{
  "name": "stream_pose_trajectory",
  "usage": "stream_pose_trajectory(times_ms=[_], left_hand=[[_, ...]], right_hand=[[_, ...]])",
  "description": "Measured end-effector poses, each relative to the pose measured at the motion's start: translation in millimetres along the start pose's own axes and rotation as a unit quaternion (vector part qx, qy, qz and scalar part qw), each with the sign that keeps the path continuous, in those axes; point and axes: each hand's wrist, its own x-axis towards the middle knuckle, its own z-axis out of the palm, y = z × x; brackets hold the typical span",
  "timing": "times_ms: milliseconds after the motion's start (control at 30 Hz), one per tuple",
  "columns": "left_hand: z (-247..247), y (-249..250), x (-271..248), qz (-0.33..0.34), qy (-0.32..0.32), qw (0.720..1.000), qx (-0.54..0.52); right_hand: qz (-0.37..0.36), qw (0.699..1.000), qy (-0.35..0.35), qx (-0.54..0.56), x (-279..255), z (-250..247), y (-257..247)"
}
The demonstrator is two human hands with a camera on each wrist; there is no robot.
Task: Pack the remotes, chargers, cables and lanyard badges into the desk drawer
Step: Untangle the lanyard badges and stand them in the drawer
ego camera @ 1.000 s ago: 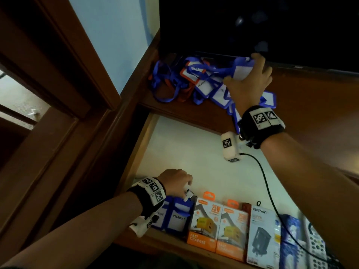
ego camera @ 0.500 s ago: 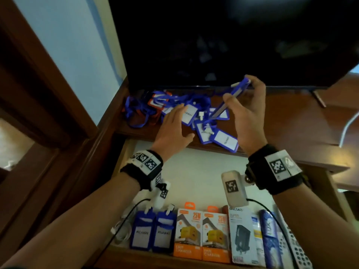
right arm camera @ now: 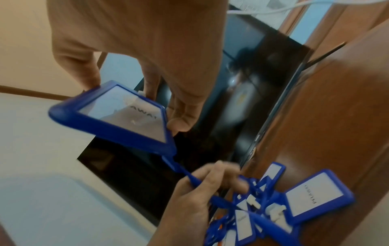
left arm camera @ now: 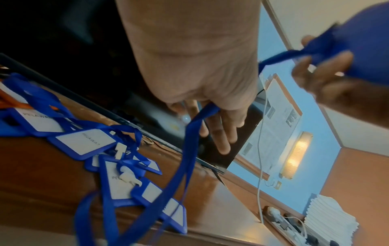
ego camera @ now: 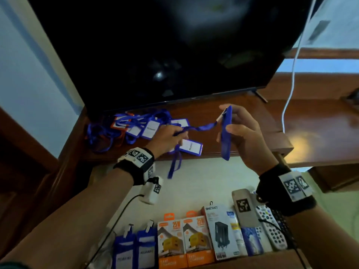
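My right hand (ego camera: 238, 131) holds a blue badge holder (ego camera: 226, 133) edge-on above the desk edge, pinched between thumb and fingers; the right wrist view shows its white card face (right arm camera: 120, 113). Its blue lanyard strap (ego camera: 198, 128) runs left into my left hand (ego camera: 169, 137), which grips the strap (left arm camera: 197, 119); a loop hangs down over the open drawer (ego camera: 194, 183). A pile of blue badges (ego camera: 147, 127) lies on the desk under the TV. Two badges (ego camera: 136, 249), charger boxes (ego camera: 184, 241) and a remote (ego camera: 272, 228) line the drawer's front.
A black TV (ego camera: 165, 51) stands close behind the badge pile. A white cable (ego camera: 291, 74) hangs at the right. The wooden desk top (ego camera: 310, 133) extends right; a power strip (left arm camera: 290, 228) lies farther along it. A wooden frame (ego camera: 29, 181) borders the left.
My right hand lifted one badge off the pile and drew it right and toward me. My left hand left the drawer, reached up to the pile and took hold of that badge's strap.
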Motion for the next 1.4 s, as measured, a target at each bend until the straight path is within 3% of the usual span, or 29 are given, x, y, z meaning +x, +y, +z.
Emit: stream_pose_trajectory(times_ms=[200,333,433,567,667,767,933,1033,1133,1233,1300,1400], left_hand=[[-26,-30,7,-0.069,0.067,0.995,0.041],[-10,-29,-14,-0.094,0.046,0.993,0.052],[16,-10,-38,-0.107,0.035,0.994,-0.016],[51,28,-64,-0.163,-0.089,0.974,-0.13],[73,49,-75,-0.195,-0.17,0.95,-0.175],[91,55,-80,-0.221,-0.152,0.936,-0.227],[108,58,-86,-0.235,-0.058,0.927,-0.285],[112,62,-89,-0.25,-0.015,0.924,-0.289],[113,65,-92,-0.247,-0.005,0.922,-0.297],[112,71,-96,-0.218,-0.028,0.928,-0.301],[111,75,-97,-0.207,-0.032,0.93,-0.302],[110,76,-98,-0.206,-0.014,0.923,-0.324]], right_hand=[[0.139,0.981,0.104,-0.086,-36,-42,39],[0.277,0.944,0.146,-0.1,-55,-46,69],[0.314,0.935,0.145,-0.076,-63,-40,82],[0.318,0.934,0.13,-0.102,-63,-27,89],[0.284,0.939,0.08,-0.175,-63,-18,97],[0.234,0.935,0.028,-0.264,-67,-14,97],[0.172,0.926,-0.032,-0.335,-71,-18,98],[0.175,0.938,-0.019,-0.299,-73,-24,99],[0.163,0.941,0.04,-0.295,-70,-31,101],[0.142,0.967,0.054,-0.205,-68,-35,100],[0.149,0.984,0.008,-0.097,-68,-36,97],[0.185,0.981,-0.035,0.042,-73,-36,95]])
